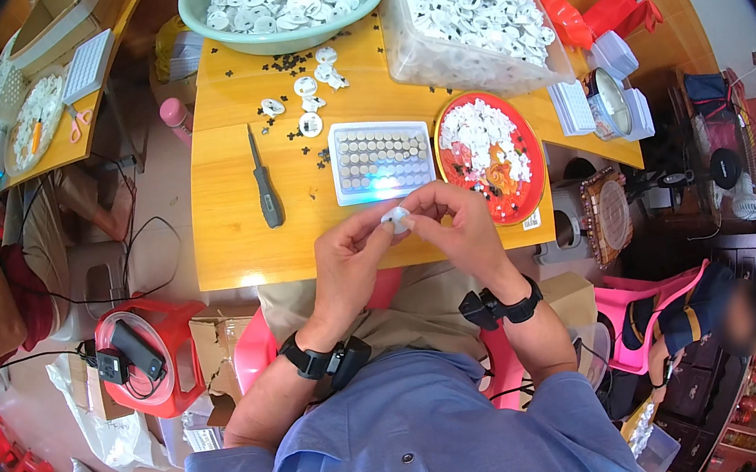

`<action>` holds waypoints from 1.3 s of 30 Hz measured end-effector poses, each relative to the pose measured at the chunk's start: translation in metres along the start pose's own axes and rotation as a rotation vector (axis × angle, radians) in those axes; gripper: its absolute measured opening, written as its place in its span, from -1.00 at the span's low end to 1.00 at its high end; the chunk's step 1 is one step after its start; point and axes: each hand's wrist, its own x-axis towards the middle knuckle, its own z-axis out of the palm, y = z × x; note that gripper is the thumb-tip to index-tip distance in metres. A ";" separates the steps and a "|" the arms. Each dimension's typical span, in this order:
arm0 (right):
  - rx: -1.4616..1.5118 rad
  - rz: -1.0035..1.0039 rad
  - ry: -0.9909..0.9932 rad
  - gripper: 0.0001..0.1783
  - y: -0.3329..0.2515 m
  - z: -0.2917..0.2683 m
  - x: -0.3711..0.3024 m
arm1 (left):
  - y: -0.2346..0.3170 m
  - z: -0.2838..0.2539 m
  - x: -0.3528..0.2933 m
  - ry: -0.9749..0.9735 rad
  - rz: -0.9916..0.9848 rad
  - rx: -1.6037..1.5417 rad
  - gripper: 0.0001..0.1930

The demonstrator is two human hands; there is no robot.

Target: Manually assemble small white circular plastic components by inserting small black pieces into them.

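Observation:
Between the fingertips of my left hand [349,256] and my right hand [465,227] is a small round white plastic piece [397,219]; both hands are closed on it near the table's front edge. Just beyond my fingers lies a white tray [339,194] with rows of small grey discs. A red round plate [538,180], to the right, bears small white parts and a few black bits. On the left rests a dark screwdriver [269,197]. Several round white pieces [311,125] and tiny black parts [286,63] are scattered farther back.
At the back stand a green basin [298,42] and a clear plastic bin [472,75], both heaped with round white pieces. White boxes and a can [608,102] are at the right. A red stool [176,355] stands left. Other people sit at both sides.

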 end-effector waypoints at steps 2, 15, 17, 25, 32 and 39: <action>-0.014 -0.024 0.006 -0.87 -0.005 0.001 0.000 | -0.001 -0.002 0.001 -0.001 0.016 0.001 -0.72; -0.108 -0.111 0.122 -0.83 0.001 0.009 -0.004 | -0.003 -0.003 0.001 0.037 -0.146 -0.250 -0.68; -0.071 -0.098 0.115 -0.85 0.002 0.007 -0.003 | -0.002 -0.004 0.001 0.030 -0.185 -0.338 -0.69; -0.414 -0.447 0.224 -0.82 -0.006 0.009 0.006 | -0.002 -0.007 0.005 -0.051 -0.268 -0.599 -0.72; -0.533 -0.548 0.149 -0.77 -0.010 0.014 0.015 | 0.002 -0.009 0.011 -0.004 -0.267 -0.567 -0.71; -0.631 -0.640 0.168 -0.75 -0.007 0.017 0.008 | -0.002 -0.010 0.004 -0.004 -0.260 -0.531 -0.72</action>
